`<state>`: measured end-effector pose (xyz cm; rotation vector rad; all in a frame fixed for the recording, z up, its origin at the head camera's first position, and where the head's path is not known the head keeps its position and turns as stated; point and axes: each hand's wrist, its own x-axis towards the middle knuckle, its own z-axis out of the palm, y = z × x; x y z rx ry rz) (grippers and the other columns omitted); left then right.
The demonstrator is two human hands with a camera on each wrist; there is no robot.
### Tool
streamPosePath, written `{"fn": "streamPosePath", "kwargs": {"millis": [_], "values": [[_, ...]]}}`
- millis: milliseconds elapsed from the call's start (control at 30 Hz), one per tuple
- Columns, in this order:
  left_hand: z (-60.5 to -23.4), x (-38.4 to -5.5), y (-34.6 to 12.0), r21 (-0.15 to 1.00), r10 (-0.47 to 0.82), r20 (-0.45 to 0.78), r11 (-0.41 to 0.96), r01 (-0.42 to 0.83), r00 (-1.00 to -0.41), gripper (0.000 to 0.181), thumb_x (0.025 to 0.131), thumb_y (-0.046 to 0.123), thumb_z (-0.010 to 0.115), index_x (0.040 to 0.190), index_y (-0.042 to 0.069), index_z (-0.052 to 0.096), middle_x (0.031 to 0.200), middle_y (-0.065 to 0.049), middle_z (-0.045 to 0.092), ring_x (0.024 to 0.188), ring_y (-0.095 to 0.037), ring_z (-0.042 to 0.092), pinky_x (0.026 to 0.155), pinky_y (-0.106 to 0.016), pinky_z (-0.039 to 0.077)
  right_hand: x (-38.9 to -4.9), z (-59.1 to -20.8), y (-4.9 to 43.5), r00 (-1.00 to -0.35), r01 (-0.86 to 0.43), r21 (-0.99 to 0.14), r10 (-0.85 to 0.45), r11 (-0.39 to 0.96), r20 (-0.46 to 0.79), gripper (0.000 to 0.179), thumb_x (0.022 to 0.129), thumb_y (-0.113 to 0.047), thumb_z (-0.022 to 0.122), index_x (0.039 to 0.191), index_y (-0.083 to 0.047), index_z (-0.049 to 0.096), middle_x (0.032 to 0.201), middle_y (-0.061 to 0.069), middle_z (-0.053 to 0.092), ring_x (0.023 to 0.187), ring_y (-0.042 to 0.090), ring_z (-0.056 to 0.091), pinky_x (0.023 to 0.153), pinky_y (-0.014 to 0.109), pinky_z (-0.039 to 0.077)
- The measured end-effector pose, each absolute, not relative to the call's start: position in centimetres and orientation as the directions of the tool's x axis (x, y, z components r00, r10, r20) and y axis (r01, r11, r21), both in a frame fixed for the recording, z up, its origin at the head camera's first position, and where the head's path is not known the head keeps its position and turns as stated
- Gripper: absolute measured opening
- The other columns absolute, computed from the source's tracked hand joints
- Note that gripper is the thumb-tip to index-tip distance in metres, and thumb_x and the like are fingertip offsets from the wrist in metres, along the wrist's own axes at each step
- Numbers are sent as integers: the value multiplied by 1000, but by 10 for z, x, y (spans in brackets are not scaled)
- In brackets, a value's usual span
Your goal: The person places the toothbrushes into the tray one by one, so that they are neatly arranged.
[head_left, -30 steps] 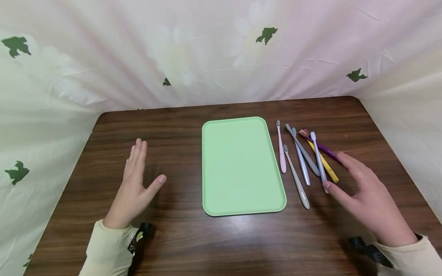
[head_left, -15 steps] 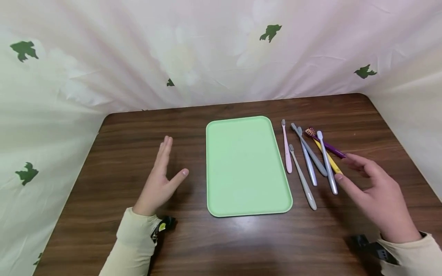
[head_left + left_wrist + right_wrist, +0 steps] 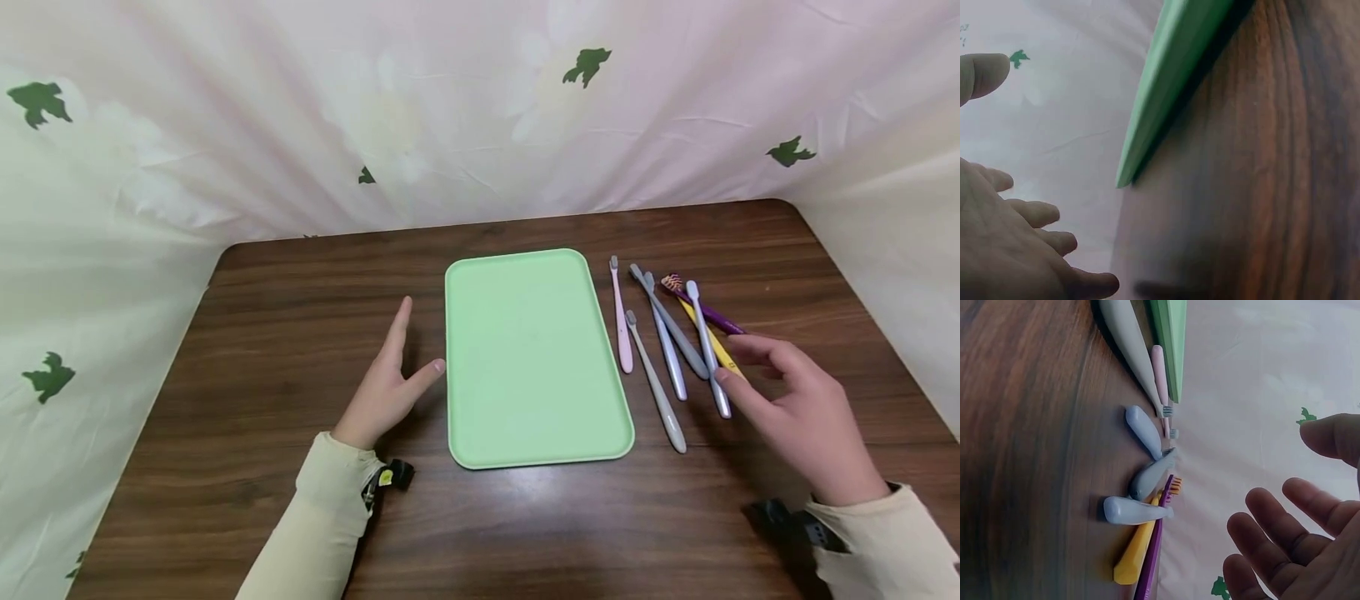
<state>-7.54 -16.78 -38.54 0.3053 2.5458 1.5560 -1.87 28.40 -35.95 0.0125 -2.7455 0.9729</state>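
My right hand (image 3: 802,417) hovers beside the near ends of several toothbrushes, fingers loosely bent and holding nothing. Closest to it are a purple toothbrush (image 3: 722,319), a yellow toothbrush (image 3: 726,357) and a pale blue toothbrush (image 3: 707,346) that crosses over them. Left of these, a dark grey toothbrush (image 3: 684,340) crosses another bluish toothbrush (image 3: 672,367). A pink toothbrush (image 3: 622,333) and a light grey toothbrush (image 3: 662,400) lie nearest the green tray (image 3: 540,358). My left hand (image 3: 386,392) is spread, its thumb tip right at the tray's left rim. The left wrist view shows the palm (image 3: 1004,250) bare.
The brown wooden table (image 3: 300,333) meets a pale patterned curtain (image 3: 465,108) at its back and sides. The tray lies flat in the middle with nothing on it. Black straps (image 3: 795,525) sit on both wrists.
My left hand has moved right, up to the tray's left edge. The right hand has shifted slightly and its fingers have bent a little more. The toothbrushes and tray have stayed put.
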Motion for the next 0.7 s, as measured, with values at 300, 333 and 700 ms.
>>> {"fn": "streamPosePath", "kwargs": {"millis": [300,333,700], "values": [[-401,-89,-170,941,221,-205,312,-130,-954,85,101,30,59,163,26,0,168,1,10,153,-11,4,122,-50,11,-30,-366,277,-978,-109,-616,25,781,205,32,90,-18,76,119,-6,68,114,16,67,94,-10,49,70,8,41],[-402,-90,-170,937,224,-215,323,-136,-951,85,101,31,59,163,26,0,168,3,11,153,-10,4,122,-50,11,-30,-367,276,-979,-106,-615,24,782,200,32,90,-18,76,119,-6,68,114,16,68,94,-9,50,71,8,41],[-411,-96,-161,806,361,-136,582,109,-923,78,99,32,61,163,21,17,166,1,19,155,-19,-2,122,-46,-9,-26,-375,283,-991,-50,-636,41,770,127,29,93,-17,73,118,-4,67,97,11,65,75,-2,51,57,13,43]]}}
